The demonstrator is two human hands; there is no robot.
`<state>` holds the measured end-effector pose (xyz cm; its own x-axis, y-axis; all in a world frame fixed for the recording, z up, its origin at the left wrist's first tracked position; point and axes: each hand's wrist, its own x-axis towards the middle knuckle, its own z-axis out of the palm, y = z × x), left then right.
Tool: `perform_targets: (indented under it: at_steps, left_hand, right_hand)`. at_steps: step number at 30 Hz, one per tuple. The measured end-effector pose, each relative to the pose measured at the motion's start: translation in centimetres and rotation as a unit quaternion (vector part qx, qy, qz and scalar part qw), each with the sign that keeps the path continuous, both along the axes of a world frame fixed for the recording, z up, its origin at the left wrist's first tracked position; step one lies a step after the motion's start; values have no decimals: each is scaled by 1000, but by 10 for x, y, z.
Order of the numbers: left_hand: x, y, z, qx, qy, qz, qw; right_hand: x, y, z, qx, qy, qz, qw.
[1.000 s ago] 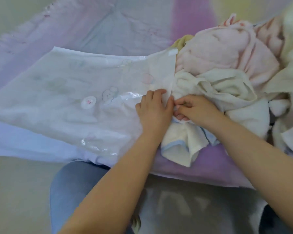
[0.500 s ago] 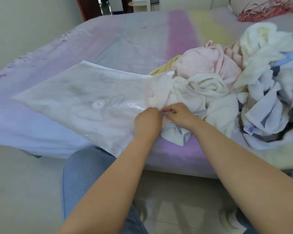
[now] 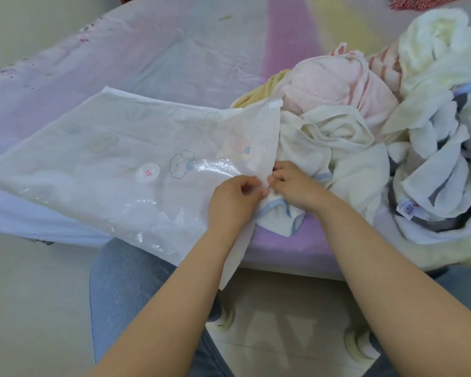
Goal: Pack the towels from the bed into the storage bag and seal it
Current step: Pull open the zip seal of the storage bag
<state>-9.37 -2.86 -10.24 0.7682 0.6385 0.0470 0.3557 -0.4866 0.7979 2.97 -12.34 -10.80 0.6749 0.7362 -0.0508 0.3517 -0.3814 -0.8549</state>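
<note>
Both hands meet at the bag's mouth edge, near the middle of the view: the left hand [image 3: 233, 198] has fingers and thumb curled, pinching the bag [image 3: 114, 164] edge, and the right hand [image 3: 294, 183], at 3 o'clock of the left and almost touching it, pinches the same edge with bent fingers. Flat and translucent with faint cartoon prints, the bag lies on the bed [image 3: 174, 58], stretching from the hands toward 9 o'clock, its near corner hanging over the bed's edge. Towels [image 3: 346, 148] sit piled at 2 o'clock of the hands: a pink one on top, cream and white ones below and out to 3 o'clock; one blue-trimmed towel lies right under the right hand. Jeans [image 3: 125, 284] show at 7 o'clock.
</note>
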Motion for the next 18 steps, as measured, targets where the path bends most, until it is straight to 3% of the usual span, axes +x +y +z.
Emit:
perform_targets:
  at_steps: [6, 12, 18]
  left_hand:
    - [-1, -6, 5, 112, 49, 4, 993]
    - [1, -6, 4, 151, 57, -7, 987]
    - [1, -3, 6, 83, 47, -17, 995]
  right_hand:
    - [-2, 3, 3, -52, -93, -4, 994]
    - [-9, 6, -10, -76, -163, -42, 983]
    - [-23, 4, -10, -71, -189, -73, 977]
